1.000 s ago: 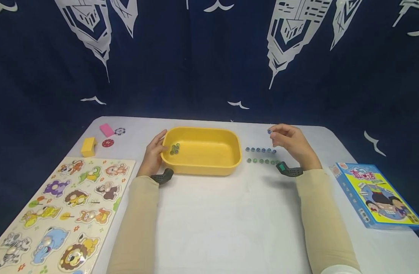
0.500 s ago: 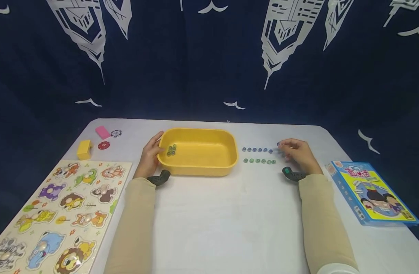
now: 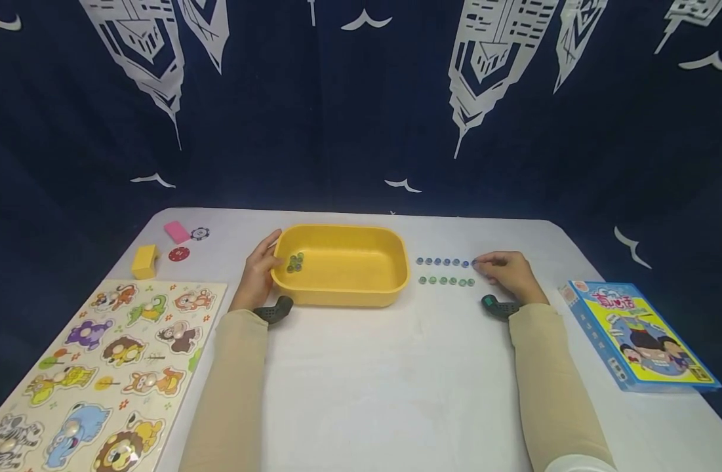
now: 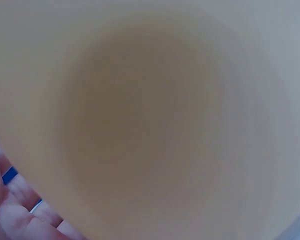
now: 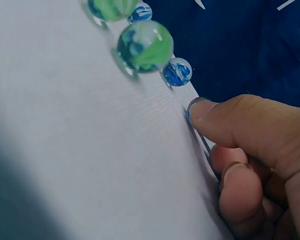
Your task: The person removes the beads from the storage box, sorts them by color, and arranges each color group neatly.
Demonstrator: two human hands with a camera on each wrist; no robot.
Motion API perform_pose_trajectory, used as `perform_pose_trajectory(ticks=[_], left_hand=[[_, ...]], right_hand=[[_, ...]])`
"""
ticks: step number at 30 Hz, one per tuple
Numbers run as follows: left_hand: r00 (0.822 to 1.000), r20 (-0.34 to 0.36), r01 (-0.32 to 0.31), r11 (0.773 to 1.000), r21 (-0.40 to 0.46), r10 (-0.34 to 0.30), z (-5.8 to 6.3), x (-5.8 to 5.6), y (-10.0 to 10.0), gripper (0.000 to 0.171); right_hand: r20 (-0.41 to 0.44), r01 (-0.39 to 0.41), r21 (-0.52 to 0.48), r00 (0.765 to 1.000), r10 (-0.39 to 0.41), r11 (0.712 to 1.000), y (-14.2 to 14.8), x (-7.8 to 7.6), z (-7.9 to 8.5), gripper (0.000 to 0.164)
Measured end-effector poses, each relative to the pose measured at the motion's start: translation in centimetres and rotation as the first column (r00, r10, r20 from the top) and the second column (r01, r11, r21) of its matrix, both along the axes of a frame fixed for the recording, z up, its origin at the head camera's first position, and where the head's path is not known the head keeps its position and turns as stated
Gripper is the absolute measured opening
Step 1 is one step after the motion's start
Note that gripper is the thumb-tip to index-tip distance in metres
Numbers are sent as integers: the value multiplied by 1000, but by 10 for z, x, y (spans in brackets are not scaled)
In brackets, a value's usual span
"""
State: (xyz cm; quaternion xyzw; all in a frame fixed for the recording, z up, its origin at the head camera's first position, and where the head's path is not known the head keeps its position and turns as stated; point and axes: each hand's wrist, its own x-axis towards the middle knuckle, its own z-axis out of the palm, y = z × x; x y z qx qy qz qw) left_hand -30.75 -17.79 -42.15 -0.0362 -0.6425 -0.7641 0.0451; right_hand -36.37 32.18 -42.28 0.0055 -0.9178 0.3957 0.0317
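At the right end of a row of blue marbles (image 3: 446,262), my right hand (image 3: 508,272) pinches one more blue marble (image 5: 189,114) down at the table; the thumb hides most of it in the right wrist view. A row of green marbles (image 3: 442,280) lies parallel on the near side. My left hand (image 3: 257,276) grips the left end of a yellow plastic tub (image 3: 343,298), thumb at the rim and fingers along the outer wall. Several marbles (image 3: 294,263) sit inside the tub's left end. A blurred, close surface fills most of the left wrist view.
A wooden animal puzzle board (image 3: 115,373) lies at the left. Beyond it are a yellow block (image 3: 145,261), a pink block (image 3: 176,231), a red chip (image 3: 179,254) and a dark-and-white chip (image 3: 199,233). A blue-and-yellow box (image 3: 644,337) is at the right.
My right hand has come down from above the rows, carrying the blue marble to the right end of the blue row. The left hand keeps its grip on the tub.
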Motion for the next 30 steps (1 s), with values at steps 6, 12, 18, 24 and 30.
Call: perform_pose_trajectory(ticks=[6, 12, 18, 24, 30], left_hand=[[1000, -4, 7, 1000, 3, -7, -1, 0, -1, 72], [1000, -2, 5, 1000, 1, -5, 0, 0, -1, 73], [1000, -14, 5, 1000, 9, -5, 1, -1, -2, 73], [1000, -9, 8, 1000, 29, -7, -2, -2, -3, 72], [1000, -12, 0, 1000, 27, 0, -3, -3, -1, 72]], right_hand=[[21, 0, -58, 1000, 1, 998, -1, 0, 5, 46], [-86, -71, -116, 994, 62, 991, -19, 5, 47, 50], [-149, -278, -121, 954, 259, 953, -63, 18, 91, 38], [-87, -496, -99, 868, 489, 863, -114, 22, 96, 29], [-5, -667, -149, 738, 674, 730, -156, 22, 84, 28]])
